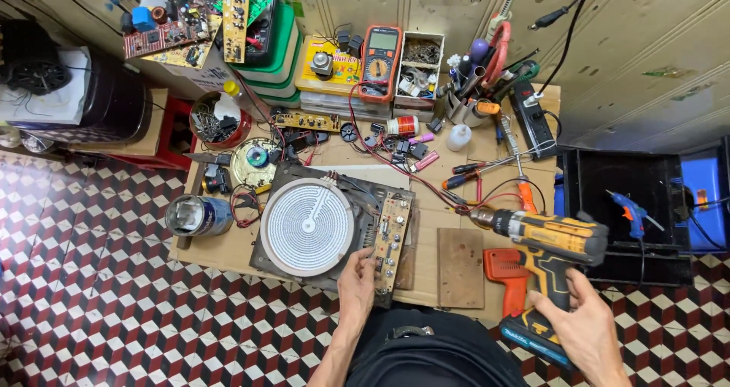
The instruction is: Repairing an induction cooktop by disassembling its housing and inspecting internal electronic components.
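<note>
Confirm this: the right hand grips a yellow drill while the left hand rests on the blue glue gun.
Not quite. The head view shows the left hand on the cooker by its circuit board, not the glue gun. The right hand does grip the yellow drill.

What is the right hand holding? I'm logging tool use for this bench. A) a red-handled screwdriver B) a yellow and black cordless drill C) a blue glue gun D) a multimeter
B: the right hand grips the handle of the yellow and black cordless drill, raised over the bench edge, while the blue glue gun lies apart on the black box.
</note>
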